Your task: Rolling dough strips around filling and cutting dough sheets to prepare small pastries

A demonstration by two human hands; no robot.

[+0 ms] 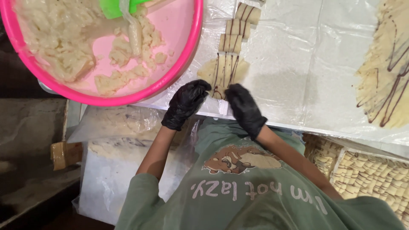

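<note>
Both my hands wear black gloves. My left hand and my right hand sit side by side at the near edge of a flat pale dough piece striped with dark chocolate lines. The fingertips of both hands curl onto that near edge and pinch it. The dough piece lies on a plastic-covered white table. Beyond it, three rolled striped pieces lie in a row running away from me.
A big pink bowl at the upper left holds crumbly pale dough and a green scraper. A large dough sheet with chocolate lines lies far right. Trays of small rolled pieces sit below the table at the lower right.
</note>
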